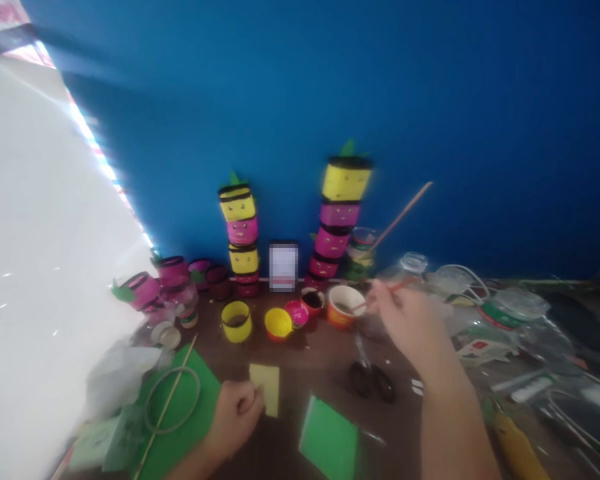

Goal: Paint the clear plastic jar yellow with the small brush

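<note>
My right hand (405,320) is closed around a thin brush (398,287) with a reddish handle. Its lower end reaches into a white and orange cup (345,319) whose contents I cannot make out. Low on the left, my left hand (235,410) has its fingers curled in a pinch at the left edge of a small pale yellow paper (270,393) lying on the table. Motion blurs both hands a little. Beside the cup stand a small cup of dark paint (313,301), a pink dish (297,313) and a yellow cup (278,323).
Black-handled scissors (371,381) and a green paper pad (330,437) lie between my arms. Two stacks of painted pots with faces (243,259) (333,241) stand against the blue wall. Clear plastic bottles (515,307) crowd the right; a ring (197,400) lies on green paper at left.
</note>
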Motion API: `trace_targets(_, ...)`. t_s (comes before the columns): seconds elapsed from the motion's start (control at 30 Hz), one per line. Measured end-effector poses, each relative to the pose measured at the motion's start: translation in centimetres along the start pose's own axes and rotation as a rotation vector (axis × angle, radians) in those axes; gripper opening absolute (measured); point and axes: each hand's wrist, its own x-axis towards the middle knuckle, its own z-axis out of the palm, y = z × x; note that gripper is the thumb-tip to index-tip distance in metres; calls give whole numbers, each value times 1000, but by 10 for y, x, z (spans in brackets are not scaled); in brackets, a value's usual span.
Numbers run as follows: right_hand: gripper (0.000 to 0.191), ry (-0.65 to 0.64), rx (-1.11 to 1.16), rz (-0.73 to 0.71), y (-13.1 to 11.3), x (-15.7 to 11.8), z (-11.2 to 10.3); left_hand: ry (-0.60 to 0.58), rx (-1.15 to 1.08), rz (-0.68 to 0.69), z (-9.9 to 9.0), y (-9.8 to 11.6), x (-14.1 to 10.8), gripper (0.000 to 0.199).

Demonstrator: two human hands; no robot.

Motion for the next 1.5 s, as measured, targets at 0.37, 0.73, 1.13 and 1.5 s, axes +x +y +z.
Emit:
trace_targets(0.37, 38, 67, 35, 25, -8, -7, -28, 1, 75, 61, 0, -1, -1, 42)
trace_targets(0.73, 25, -67, -3, -22, -2, -8, -32, 0, 91, 74, -2, 2, -1, 41)
trace_targets(1.13, 21, -79, 123, -199, 2, -14, -31, 21, 106, 128, 0, -2, 0, 41)
trace_targets(1.5, 24, -99, 138, -16, 4, 0, -20, 4, 59, 109, 0, 1, 1, 42)
